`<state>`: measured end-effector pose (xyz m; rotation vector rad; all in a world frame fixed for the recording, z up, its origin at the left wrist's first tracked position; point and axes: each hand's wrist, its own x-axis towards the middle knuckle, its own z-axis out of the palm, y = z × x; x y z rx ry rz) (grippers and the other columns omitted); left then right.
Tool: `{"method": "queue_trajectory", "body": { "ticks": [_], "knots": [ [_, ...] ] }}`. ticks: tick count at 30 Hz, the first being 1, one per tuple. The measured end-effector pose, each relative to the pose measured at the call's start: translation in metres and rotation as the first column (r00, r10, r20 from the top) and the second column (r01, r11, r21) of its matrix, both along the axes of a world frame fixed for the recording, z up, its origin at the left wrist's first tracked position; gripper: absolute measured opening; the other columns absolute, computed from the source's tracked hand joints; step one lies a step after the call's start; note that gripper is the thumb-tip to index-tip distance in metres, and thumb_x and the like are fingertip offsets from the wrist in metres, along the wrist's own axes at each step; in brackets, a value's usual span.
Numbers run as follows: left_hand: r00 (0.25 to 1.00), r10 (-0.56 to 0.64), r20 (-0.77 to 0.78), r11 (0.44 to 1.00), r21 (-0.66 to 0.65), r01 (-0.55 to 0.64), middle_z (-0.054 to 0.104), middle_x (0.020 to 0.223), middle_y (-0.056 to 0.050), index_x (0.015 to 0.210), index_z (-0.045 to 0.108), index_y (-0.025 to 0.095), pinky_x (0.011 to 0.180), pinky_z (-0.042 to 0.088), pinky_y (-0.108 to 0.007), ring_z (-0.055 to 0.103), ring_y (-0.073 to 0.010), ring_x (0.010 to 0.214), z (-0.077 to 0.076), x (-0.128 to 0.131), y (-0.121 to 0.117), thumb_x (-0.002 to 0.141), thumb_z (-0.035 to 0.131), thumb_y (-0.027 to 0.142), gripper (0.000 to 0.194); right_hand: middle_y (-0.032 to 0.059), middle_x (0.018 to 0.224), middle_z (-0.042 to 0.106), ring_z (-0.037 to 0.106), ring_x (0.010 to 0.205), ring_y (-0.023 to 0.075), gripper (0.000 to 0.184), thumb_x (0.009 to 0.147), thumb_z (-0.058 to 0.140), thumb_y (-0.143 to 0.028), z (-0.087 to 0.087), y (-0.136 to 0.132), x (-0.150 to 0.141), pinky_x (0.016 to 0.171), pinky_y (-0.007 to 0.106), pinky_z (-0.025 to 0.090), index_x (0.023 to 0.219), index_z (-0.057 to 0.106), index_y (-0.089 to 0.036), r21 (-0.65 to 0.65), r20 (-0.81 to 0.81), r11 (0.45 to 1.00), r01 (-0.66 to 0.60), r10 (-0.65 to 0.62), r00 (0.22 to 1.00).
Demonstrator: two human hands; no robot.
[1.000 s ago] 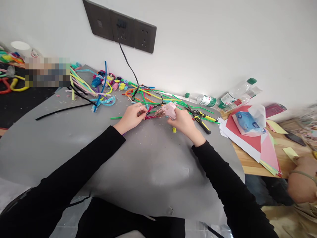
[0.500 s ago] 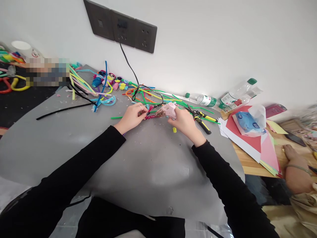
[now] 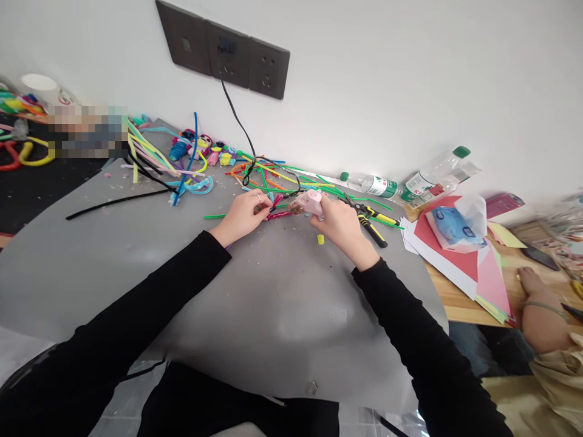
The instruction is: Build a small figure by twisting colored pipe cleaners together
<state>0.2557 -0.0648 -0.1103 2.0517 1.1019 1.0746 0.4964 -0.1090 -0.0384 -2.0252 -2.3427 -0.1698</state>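
My left hand [image 3: 246,213] pinches a small magenta and teal pipe-cleaner piece [image 3: 277,200] between thumb and fingers. My right hand [image 3: 340,226] is wrapped round a pale pink hot glue gun [image 3: 311,200], whose nozzle end points left toward that piece. Whether the nozzle touches it I cannot tell. A red pipe cleaner [image 3: 283,213] lies just below the nozzle. Close under my right hand sits a short yellow fuzzy bit [image 3: 320,240]. Yellow-and-black pliers [image 3: 372,229] lie right of my right hand, and a green pipe cleaner [image 3: 213,216] pokes out left of my left hand.
A black cord [image 3: 237,115] hangs from the wall socket [image 3: 228,51] to the grey table mat [image 3: 273,315]. Pipe-cleaner dolls [image 3: 203,145] and loose stems stand behind. Plastic bottles [image 3: 380,185], a tissue pack [image 3: 455,224] and another person's arm [image 3: 542,309] are at right.
The glue gun and my right hand have shifted very slightly. My left hand stays in place with the pipe-cleaner piece. The other person's arm at right has moved a little left in view.
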Motion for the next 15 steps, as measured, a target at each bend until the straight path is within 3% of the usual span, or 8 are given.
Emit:
{"method": "queue_trajectory", "body": {
  "ticks": [8, 15],
  "knots": [
    [0.999, -0.019, 0.028, 1.000, -0.015, 0.020, 0.065, 0.092, -0.006, 0.083, 0.066, 0.019, 0.064, 0.059, -0.030, 0.064, -0.0153, 0.067, -0.001, 0.000, 0.000, 0.090, 0.057, 0.033, 0.018, 0.0121, 0.093, 0.074, 0.064, 0.079, 0.0267, 0.027, 0.087, 0.056, -0.023, 0.005, 0.001, 0.008, 0.063, 0.031, 0.029, 0.111, 0.064, -0.019, 0.071, -0.023, 0.997, 0.015, -0.014, 1.000],
    [1.000, -0.014, 0.019, 1.000, -0.008, 0.014, 0.065, 0.091, -0.005, 0.084, 0.067, 0.019, 0.065, 0.058, -0.031, 0.065, -0.0160, 0.067, -0.001, 0.000, 0.000, 0.088, 0.056, 0.030, 0.016, 0.0112, 0.085, 0.069, 0.060, 0.076, 0.0263, 0.027, 0.087, 0.057, -0.028, 0.013, 0.013, 0.018, 0.064, 0.032, 0.036, 0.111, 0.062, -0.016, 0.168, -0.288, 0.974, 0.154, -0.101, 0.952]
  ]
}}
